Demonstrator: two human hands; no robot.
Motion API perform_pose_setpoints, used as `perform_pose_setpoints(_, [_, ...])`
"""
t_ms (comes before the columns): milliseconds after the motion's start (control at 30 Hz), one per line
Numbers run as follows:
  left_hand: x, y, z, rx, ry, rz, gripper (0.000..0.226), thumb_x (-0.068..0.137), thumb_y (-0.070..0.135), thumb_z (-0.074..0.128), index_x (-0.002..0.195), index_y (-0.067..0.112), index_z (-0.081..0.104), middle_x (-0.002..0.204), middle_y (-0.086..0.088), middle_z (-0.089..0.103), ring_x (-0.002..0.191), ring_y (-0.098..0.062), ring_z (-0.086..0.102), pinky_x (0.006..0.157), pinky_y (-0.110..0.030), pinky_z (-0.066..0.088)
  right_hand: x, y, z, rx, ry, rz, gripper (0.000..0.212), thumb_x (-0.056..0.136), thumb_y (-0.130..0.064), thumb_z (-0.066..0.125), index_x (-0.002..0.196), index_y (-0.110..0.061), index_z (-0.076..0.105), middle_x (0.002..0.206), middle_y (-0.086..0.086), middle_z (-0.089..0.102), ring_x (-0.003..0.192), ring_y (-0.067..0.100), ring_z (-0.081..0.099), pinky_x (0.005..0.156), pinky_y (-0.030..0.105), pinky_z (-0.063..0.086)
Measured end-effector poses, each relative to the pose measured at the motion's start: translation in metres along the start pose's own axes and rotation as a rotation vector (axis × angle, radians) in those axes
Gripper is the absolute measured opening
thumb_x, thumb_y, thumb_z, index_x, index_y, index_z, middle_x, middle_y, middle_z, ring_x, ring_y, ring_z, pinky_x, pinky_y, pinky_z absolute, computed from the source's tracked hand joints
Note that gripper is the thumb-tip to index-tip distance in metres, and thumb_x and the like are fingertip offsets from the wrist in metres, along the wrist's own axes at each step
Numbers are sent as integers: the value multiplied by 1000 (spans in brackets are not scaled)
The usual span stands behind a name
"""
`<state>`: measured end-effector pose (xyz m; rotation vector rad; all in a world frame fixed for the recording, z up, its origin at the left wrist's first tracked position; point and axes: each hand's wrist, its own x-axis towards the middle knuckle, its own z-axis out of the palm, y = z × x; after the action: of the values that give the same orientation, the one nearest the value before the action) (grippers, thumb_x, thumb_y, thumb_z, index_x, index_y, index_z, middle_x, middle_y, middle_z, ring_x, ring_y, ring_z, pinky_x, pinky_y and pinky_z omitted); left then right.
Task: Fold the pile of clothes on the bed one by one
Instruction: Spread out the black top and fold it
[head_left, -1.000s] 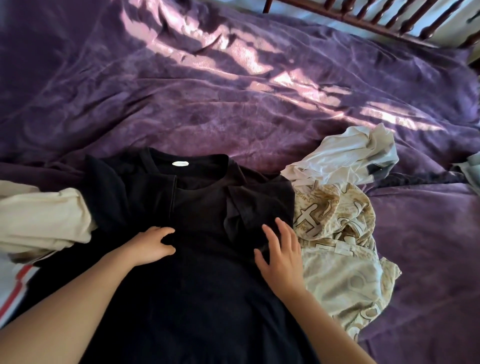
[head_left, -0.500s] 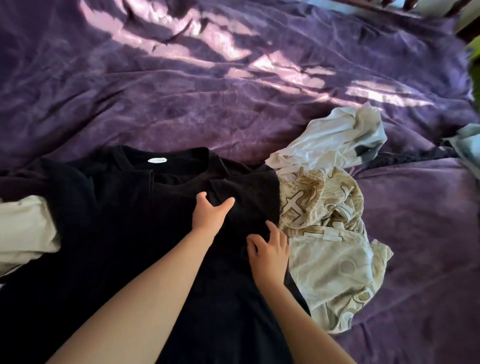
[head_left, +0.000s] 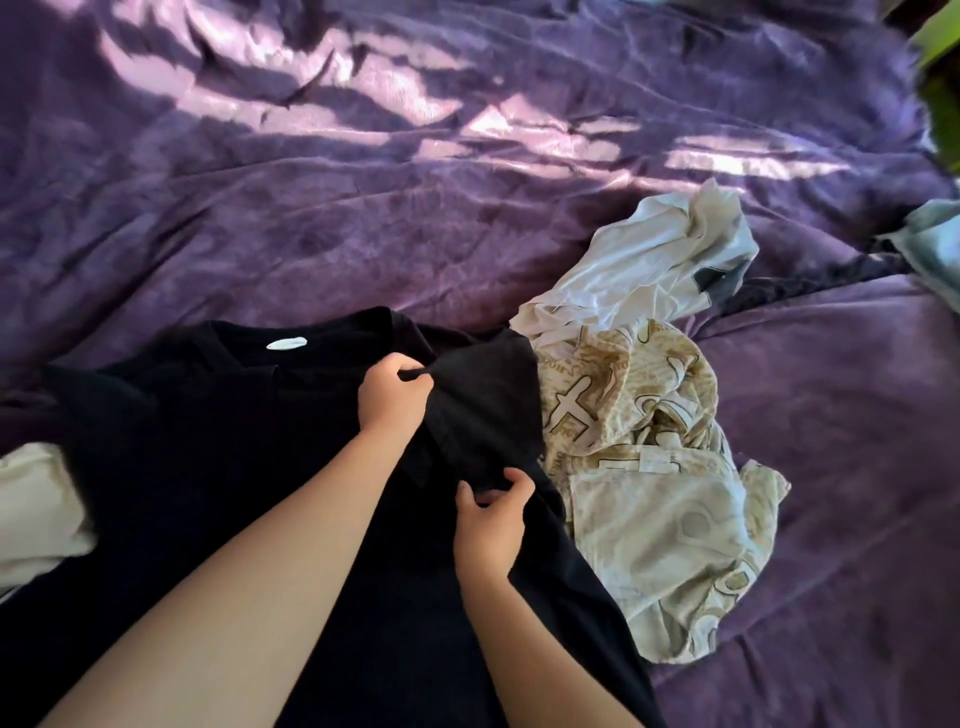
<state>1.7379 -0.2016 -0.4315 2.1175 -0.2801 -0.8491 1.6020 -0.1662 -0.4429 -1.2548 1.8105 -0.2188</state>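
Soft, matte black T-shirt spread collar-away on rumpled, plush purple bedspread, touching a crumpled heap of beige patterned cloth and thin white cloth. Curled left hand pinching the top edge of the folded-in sleeve; curled right hand gripping its lower corner, both forearms stretched forward.

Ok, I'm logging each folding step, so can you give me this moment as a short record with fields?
surface: purple bedspread
item in work: black T-shirt, lying flat, collar away from the person
left hand: pinches the right-side sleeve at its upper edge
right hand: grips the sleeve's lower edge
waiting: beige patterned garment and white garment, both crumpled right of the shirt
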Motion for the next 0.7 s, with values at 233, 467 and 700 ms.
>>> perform_pose_setpoints(233, [-24,-19,-46,-417,179,63,34,80,-9,54,65,21,55,63,-1,48,45,-2,41,41,-13,33,-19,9,-15,-219,158,-717,26,80,-12,51,99,-10,69,78,2,61,66,13,53,58,20,38])
perform_pose_setpoints(467, [-52,-79,-72,-170,86,-170,59,85,-1,57,138,18,39,133,-12,44,102,-19,52,91,-32,44,-25,32,-18,-698,27,-987,36,79,-42,47,96,-23,72,101,8,66,99,25,52,67,34,53])
perform_pose_setpoints(700, [-61,-86,-64,7,4,-145,77,86,-4,54,146,32,23,125,-12,36,82,-21,55,84,-41,52,21,37,-37,-1275,-161,-712,52,76,-50,33,117,-32,59,119,13,65,100,37,65,73,49,54])
